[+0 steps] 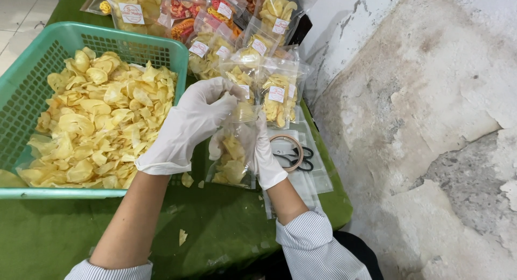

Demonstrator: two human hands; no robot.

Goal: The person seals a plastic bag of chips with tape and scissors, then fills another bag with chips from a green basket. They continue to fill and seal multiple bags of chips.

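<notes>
A green cloth (226, 231) covers the table, with a pale tiled floor showing at the far left and a worn, patchy grey wall (431, 124) on the right. On the left of the cloth sits a teal plastic basket (21, 97) heaped with thin yellow chips (102, 118), curled and crisp-looking. Just right of it, the left hand (188, 124) in a white glove is bunched closed at the mouth of a clear plastic pouch (234, 156), its fingertips pinched together at the opening; whether they hold chips I cannot tell. The pouch stands upright, partly filled with the same yellow chips at its bottom. The right hand (265, 153), also gloved, is wrapped around the pouch's right side, gripping it from behind. Beyond the hands stand rows of filled, labelled chip bags (277, 94). To the right lie flat empty pouches (301, 188), a roll of tape (286, 151) and black-handled scissors (304, 159).
</notes>
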